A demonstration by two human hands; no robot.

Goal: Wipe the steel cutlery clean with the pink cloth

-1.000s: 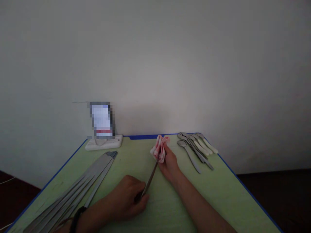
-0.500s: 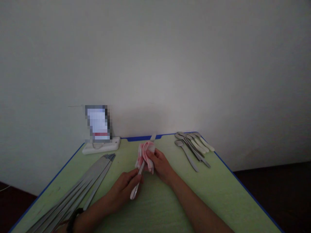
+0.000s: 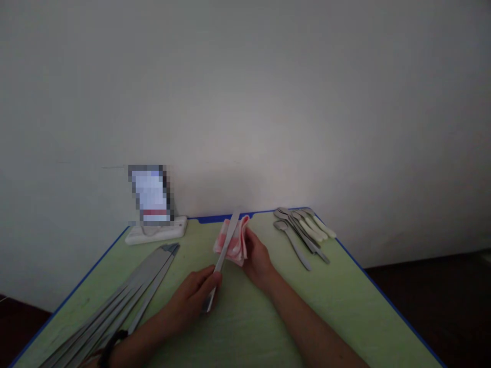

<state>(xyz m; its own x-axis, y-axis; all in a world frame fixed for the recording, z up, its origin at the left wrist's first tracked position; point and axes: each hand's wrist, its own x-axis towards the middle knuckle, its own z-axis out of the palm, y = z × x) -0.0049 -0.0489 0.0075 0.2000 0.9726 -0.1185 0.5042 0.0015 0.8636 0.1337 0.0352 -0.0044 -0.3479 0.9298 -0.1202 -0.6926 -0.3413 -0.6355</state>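
Observation:
A silver table knife [image 3: 229, 234] slants away from me over the middle of the table, blade end far. Its handle is wrapped by the fingers of my left hand [image 3: 201, 292]. My right hand [image 3: 259, 258] is closed on a folded pink-and-white cloth [image 3: 225, 245], which lies open beneath the blade. Most of the right fingers are hidden behind the cloth. To the left of my left hand, several long flat metal knives [image 3: 126, 296] lie fanned side by side, partly covered by my forearm.
At the back right lie several metal spoons [image 3: 293, 243] and pale-handled cutlery [image 3: 311, 227]. A phone with a blurred screen [image 3: 151, 194] stands on a white base [image 3: 155, 232] at the back left. The green table [image 3: 245, 327] has a blue edge and meets a grey wall [image 3: 245, 102].
The cloth has gone from being folded around the blade to lying open under it, so more of the knife shows. My right hand has turned, its thumb no longer on top.

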